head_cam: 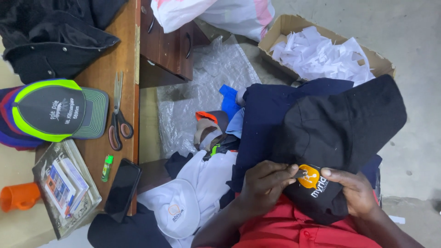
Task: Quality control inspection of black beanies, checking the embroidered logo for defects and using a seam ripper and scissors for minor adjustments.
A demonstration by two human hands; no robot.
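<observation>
A black cap (349, 119) with an orange embroidered emblem (308, 177) lies on my lap, over a dark blue garment (264, 115). My left hand (264, 183) pinches a small dark tool (301, 173) whose tip touches the left edge of the emblem. My right hand (351, 190) grips the cap's fabric just right of the emblem, thumb on top. My red shirt (280, 227) shows beneath both hands.
A wooden desk (124, 55) on the left holds scissors (118, 115), a grey and neon-green cap (55, 110), a green lighter (107, 167), a black phone (123, 186), booklets and an orange cup (16, 196). A white cap (177, 209) lies near my left arm. A cardboard box (285, 25) holds white scraps.
</observation>
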